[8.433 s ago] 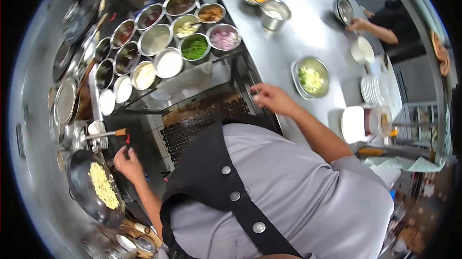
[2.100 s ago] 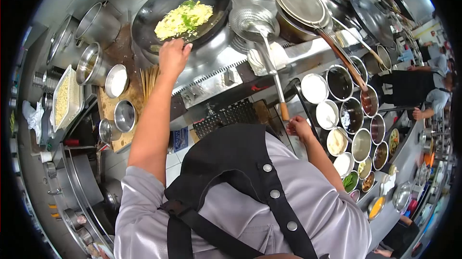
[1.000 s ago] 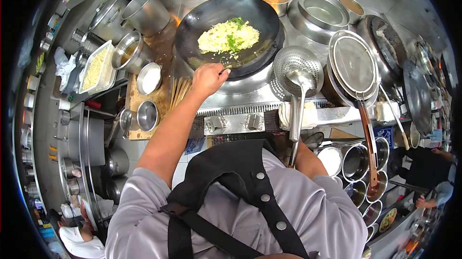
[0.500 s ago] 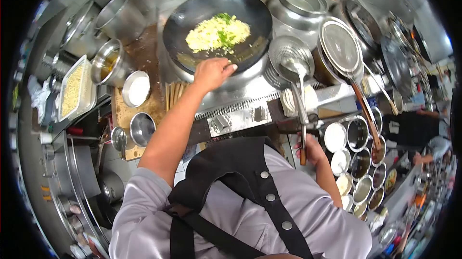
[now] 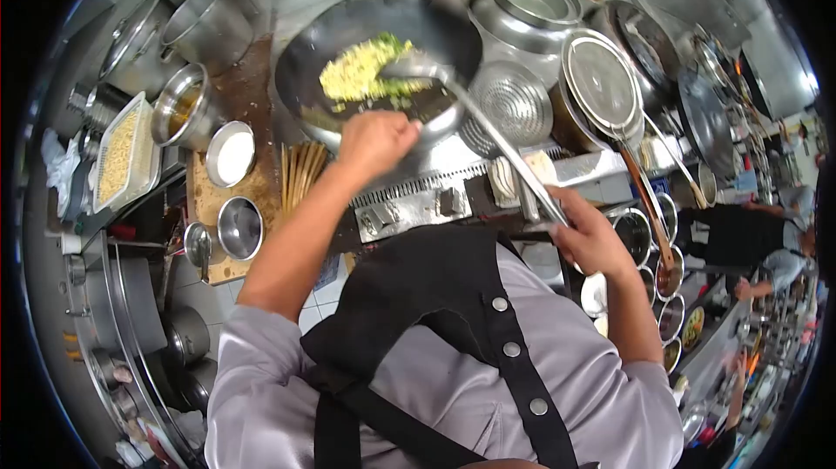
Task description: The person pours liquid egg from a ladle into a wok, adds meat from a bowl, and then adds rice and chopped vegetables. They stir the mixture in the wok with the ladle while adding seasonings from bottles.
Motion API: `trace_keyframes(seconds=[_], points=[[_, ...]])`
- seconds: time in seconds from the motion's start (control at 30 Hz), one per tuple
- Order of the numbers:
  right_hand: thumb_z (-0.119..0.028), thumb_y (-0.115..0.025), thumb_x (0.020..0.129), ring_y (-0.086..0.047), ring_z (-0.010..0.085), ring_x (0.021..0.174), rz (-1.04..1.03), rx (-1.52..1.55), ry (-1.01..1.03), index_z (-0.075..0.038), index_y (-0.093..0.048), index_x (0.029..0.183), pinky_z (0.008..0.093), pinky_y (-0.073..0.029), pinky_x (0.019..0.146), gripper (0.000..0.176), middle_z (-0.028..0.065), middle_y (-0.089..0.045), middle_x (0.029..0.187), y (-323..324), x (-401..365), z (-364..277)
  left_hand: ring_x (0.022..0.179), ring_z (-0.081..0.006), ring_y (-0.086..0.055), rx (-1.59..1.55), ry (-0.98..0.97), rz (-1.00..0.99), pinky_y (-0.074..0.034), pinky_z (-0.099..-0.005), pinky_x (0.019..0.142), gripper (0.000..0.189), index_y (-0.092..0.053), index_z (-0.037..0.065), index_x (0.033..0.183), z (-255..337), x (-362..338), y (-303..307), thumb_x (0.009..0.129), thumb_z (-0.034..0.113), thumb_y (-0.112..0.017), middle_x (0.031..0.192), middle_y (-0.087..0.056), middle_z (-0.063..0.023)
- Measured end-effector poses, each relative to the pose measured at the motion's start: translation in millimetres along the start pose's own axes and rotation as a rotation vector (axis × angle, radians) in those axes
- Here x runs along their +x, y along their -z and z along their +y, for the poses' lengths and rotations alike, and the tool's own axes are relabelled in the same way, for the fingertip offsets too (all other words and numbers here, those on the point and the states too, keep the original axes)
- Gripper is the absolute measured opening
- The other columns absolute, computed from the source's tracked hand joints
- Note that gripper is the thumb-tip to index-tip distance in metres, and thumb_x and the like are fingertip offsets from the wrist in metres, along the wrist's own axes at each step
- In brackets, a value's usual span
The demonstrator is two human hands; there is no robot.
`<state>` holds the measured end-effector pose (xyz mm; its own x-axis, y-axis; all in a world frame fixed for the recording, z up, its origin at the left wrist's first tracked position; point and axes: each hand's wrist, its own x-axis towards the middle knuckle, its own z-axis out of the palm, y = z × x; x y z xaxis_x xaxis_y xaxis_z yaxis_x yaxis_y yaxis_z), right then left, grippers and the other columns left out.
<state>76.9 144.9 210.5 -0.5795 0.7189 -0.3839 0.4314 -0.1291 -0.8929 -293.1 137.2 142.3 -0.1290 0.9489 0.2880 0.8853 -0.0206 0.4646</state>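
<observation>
Head view: the wok (image 5: 374, 51) sits on the burner at the back of the range, with yellow egg-like food (image 5: 353, 75) and green bits lying toward its left side. The ladle (image 5: 409, 67) has just come in. Half a second ago it rested in the perforated strainer (image 5: 515, 103) with the right hand low on its handle; now its bowl is down in the wok, touching the right edge of the food, and the strainer is empty. The right hand (image 5: 592, 238) is clamped around the handle's end. The left hand (image 5: 374, 140) has stayed on the wok's near rim with its fingers curled shut, though I cannot tell whether it grips a handle or a cloth there. So both hands now bear on the wok.

Left of the wok, on a wooden board (image 5: 205, 203), stand a bowl of white powder (image 5: 231, 154) and bamboo sticks (image 5: 300, 175). No brand, label or writing is legible anywhere.
</observation>
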Motion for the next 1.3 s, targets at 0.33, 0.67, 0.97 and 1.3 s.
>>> trace_keyframes(seconds=[0.33, 0.67, 0.97, 1.3], points=[[-0.009, -0.061, 0.092, -0.046, 0.0110, 0.052, 0.093, -0.488, 0.477, -0.015, -0.044, 0.148, 0.0276, -0.038, 0.048, 0.059, 0.0032, -0.053, 0.068, -50, 146, 34, 0.059, -0.0320, -0.063, 0.110, -0.176, 0.017, -0.051, -0.0466, 0.056, 0.039, -0.062, 0.012, 0.059, 4, -93, -56, 0.087, 0.038, -0.064, 0.060, -0.061, -0.0106], [-0.008, -0.061, 0.091, -0.051, 0.0124, 0.050, 0.062, -0.383, 0.024, -0.017, -0.047, 0.147, 0.0315, -0.042, 0.047, 0.058, 0.0053, -0.056, 0.068, -7, 96, 0, 0.060, -0.0359, -0.061, 0.077, -0.123, 0.158, -0.048, -0.0493, 0.055, 0.042, -0.058, 0.008, 0.063, -22, -5, -29, 0.091, 0.040, -0.062, 0.061, -0.059, -0.0139], [-0.001, -0.062, 0.089, -0.046, 0.0058, 0.052, -0.175, -0.016, -0.108, -0.015, -0.049, 0.145, 0.0246, -0.039, 0.048, 0.059, -0.0010, -0.054, 0.070, -3, 28, -20, 0.065, -0.0331, -0.065, 0.179, -0.187, -0.050, -0.051, -0.0490, 0.058, 0.043, -0.063, 0.010, 0.064, -2, -18, 15, 0.091, 0.043, -0.058, 0.067, -0.065, -0.0110], [-0.006, -0.049, 0.097, -0.047, 0.0122, 0.043, -0.163, 0.508, 0.154, -0.013, -0.035, 0.149, 0.0259, -0.041, 0.039, 0.054, 0.0048, -0.050, 0.068, -62, 69, -42, 0.057, -0.0336, -0.062, 0.196, -0.190, -0.027, -0.051, -0.0477, 0.056, 0.047, -0.058, 0.012, 0.055, 5, -89, -6, 0.090, 0.043, -0.061, 0.059, -0.061, -0.0112]])
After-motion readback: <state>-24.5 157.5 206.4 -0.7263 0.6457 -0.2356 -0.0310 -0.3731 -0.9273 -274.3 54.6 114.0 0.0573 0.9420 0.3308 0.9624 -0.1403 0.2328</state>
